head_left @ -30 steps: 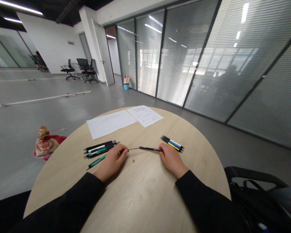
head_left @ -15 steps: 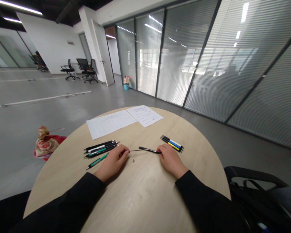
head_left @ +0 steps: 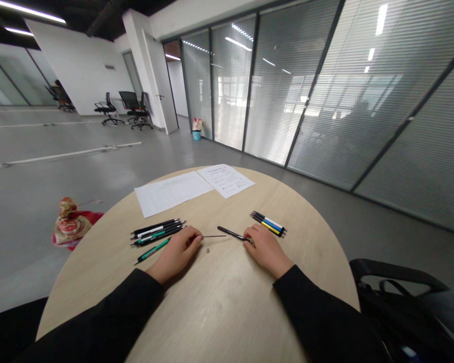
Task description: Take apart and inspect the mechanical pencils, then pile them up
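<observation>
The pen (head_left: 230, 232) lies near the middle of the frame, just above the table (head_left: 227, 302), with its right end at the right hand (head_left: 265, 247). Its long axis slopes gently down to the right: the free end points left and slightly up the frame, the other end right and down. The right hand's grip is nearly closed, fingertips on that lower end.

The left hand (head_left: 181, 249) has its grip pinched shut on a thin dark rod (head_left: 214, 236). The rod lies almost level and points right, its tip just below the pen's free end.

Left of the left hand, the left pens (head_left: 157, 230) lie side by side, their axes rising to the right. Below them a green pen (head_left: 152, 251) slants the same way, steeper, its upper end close to the left hand. Above the right hand, the right pens (head_left: 269, 223), with white, blue and yellow barrels, slope down to the right. Two paper sheets (head_left: 174, 193) lie at the table's far edge, and a small dark speck (head_left: 208, 250) sits below the rod.
</observation>
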A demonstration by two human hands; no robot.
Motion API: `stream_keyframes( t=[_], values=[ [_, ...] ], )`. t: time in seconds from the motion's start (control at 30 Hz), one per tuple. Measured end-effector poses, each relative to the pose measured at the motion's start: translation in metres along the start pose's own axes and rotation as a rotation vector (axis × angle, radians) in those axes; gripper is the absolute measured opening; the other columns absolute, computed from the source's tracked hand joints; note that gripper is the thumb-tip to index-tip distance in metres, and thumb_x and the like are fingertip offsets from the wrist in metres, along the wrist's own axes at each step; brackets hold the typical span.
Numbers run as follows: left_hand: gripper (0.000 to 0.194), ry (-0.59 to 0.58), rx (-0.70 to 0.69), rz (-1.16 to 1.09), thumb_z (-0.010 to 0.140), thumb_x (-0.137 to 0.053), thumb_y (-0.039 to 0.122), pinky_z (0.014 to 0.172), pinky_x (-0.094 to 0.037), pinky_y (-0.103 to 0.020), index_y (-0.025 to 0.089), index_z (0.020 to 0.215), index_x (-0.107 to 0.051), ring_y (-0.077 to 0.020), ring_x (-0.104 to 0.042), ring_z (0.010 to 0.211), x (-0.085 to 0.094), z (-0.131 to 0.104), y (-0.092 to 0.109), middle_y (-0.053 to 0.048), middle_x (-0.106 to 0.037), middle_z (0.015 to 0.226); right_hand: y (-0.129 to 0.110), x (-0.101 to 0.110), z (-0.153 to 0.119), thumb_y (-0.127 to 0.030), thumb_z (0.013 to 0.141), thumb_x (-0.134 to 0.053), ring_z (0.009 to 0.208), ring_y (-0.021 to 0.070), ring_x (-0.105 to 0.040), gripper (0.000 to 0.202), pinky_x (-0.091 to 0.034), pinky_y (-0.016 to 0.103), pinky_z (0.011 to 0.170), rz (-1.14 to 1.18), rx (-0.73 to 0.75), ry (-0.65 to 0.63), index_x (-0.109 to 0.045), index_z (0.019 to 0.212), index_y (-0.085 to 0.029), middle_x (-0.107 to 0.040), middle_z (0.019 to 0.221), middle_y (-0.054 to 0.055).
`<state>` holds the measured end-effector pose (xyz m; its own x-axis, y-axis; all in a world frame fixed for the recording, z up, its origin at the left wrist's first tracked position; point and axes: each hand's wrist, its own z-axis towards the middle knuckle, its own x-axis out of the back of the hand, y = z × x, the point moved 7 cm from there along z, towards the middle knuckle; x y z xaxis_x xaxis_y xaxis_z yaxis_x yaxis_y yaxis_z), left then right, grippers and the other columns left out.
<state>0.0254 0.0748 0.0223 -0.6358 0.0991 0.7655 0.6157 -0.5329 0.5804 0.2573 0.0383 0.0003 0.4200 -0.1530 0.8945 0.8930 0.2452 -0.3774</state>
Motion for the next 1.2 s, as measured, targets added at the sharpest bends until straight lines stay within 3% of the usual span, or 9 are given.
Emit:
stream_keyframes(
  t=[0.4, 0.97, 1.2],
  values=[
    [0.028, -0.009, -0.008, 0.017, 0.097, -0.045, 0.037, 0.072, -0.046, -0.032, 0.018, 0.084, -0.062, -0.0201, -0.059, 0.076, -0.001, 0.000, 0.000, -0.004, -0.066, 0.083, -0.004, 0.000, 0.000, -0.013, 0.091, -0.059, 0.094, 0.0182, -0.057, 0.008, -0.041, 0.028, 0.086, 0.002, 0.021, 0.004, -0.064, 0.087, -0.019, -0.064, 0.094, 0.005],
    [0.026, 0.000, -0.010, 0.007, 0.096, -0.047, 0.036, 0.071, -0.045, -0.032, 0.019, 0.083, -0.062, -0.0198, -0.059, 0.076, -0.001, 0.000, 0.000, -0.004, -0.065, 0.082, 0.010, 0.002, 0.000, -0.017, 0.088, -0.062, 0.091, 0.0207, -0.058, 0.005, -0.041, 0.030, 0.080, -0.053, -0.078, 0.090, -0.060, 0.085, -0.020, -0.065, 0.090, 0.005],
    [0.028, -0.038, -0.032, -0.006, 0.097, -0.046, 0.037, 0.071, -0.046, -0.031, 0.019, 0.084, -0.062, -0.0198, -0.059, 0.077, -0.001, -0.001, 0.006, -0.004, -0.065, 0.083, -0.007, 0.007, -0.001, -0.015, 0.088, -0.062, 0.098, 0.0225, -0.056, 0.013, -0.044, 0.034, 0.089, 0.121, 0.065, 0.144, -0.062, 0.101, -0.018, -0.065, 0.100, 0.008]
  ],
)
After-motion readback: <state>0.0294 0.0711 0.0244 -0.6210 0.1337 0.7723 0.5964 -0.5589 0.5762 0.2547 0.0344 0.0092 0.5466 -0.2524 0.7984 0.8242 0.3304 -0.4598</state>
